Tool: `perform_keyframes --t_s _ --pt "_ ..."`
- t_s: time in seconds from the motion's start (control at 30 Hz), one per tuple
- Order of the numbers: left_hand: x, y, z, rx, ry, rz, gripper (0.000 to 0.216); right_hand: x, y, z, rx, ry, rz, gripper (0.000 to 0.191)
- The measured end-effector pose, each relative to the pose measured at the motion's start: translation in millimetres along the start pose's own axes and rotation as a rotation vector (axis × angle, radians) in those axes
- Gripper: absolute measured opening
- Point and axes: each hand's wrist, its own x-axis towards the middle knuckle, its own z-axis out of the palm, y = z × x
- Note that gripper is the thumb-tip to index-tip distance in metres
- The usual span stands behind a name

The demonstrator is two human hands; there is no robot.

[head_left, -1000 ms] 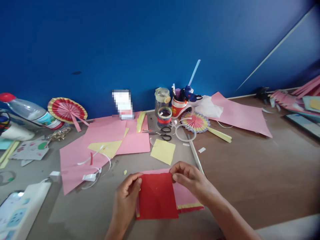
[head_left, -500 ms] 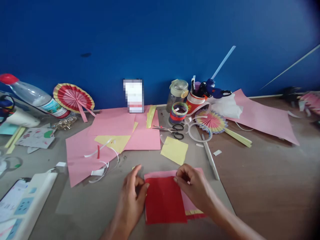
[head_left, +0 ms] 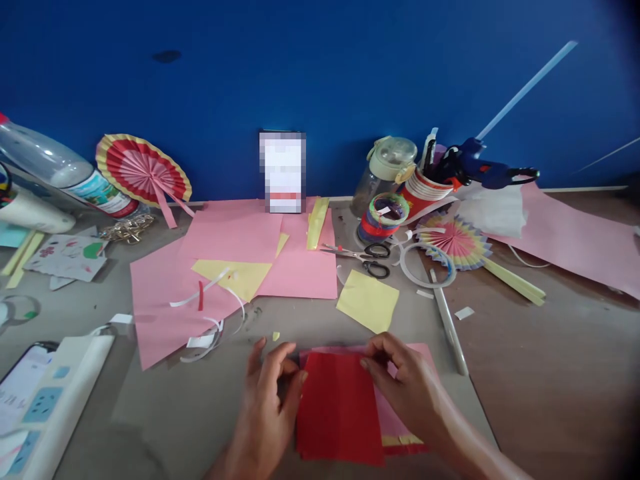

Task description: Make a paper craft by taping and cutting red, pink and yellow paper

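Note:
A sheet of red paper (head_left: pixel 343 407) lies over a pink sheet (head_left: pixel 393 410), which shows along its top and right side. A yellow strip (head_left: pixel 400 440) and a red edge stick out at the lower right. My right hand (head_left: pixel 407 380) pinches the red paper's upper right corner between thumb and forefinger. On the other side, my left hand (head_left: pixel 270 400) has its fingers apart and curved, with the thumb tip at the red paper's left edge. A yellow square of paper (head_left: pixel 369 300) lies just beyond the hands.
Scissors (head_left: pixel 367 257), a tape roll (head_left: pixel 427 265) and pink sheets (head_left: pixel 235 233) lie farther back. Behind them stand a jar (head_left: pixel 383 173), a red cup (head_left: pixel 425 193) of tools and a phone (head_left: pixel 283 173). A power strip (head_left: pixel 65 400) sits at left; paper fans (head_left: pixel 145 170) lean behind.
The whole scene has shifted in view, with the papers and hands lower and to the right. The left hand's fingers are spread a little more; the right hand keeps its pinch on the red paper.

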Motion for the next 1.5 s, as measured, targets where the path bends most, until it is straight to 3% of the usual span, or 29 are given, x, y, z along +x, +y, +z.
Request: perform_keyframes --t_s 0.17,0.67,0.83,1.17,1.5 --pt "-6.7 2.2 -3.3 -0.001 0.01 0.034 0.029 -2.9 -0.1 -10.1 0.008 -0.066 0.024 0.01" --pt "-5.9 -1.0 -0.9 0.068 0.039 0.06 0.022 3.1 1.7 -2.9 -0.006 -0.005 0.027 0.013" --pt "-4.7 3.3 -2.7 0.111 -0.002 0.128 0.015 4.0 2.7 -0.9 -0.033 -0.006 0.005 0.013" --pt "-6.5 3.3 1.4 0.217 0.057 0.233 0.019 3.8 1.1 -0.6 -0.079 -0.016 -0.021 0.015" --pt "-6.7 5.1 2.9 0.221 0.054 0.209 0.022 5.4 1.1 -2.9 -0.092 -0.049 0.004 0.014"
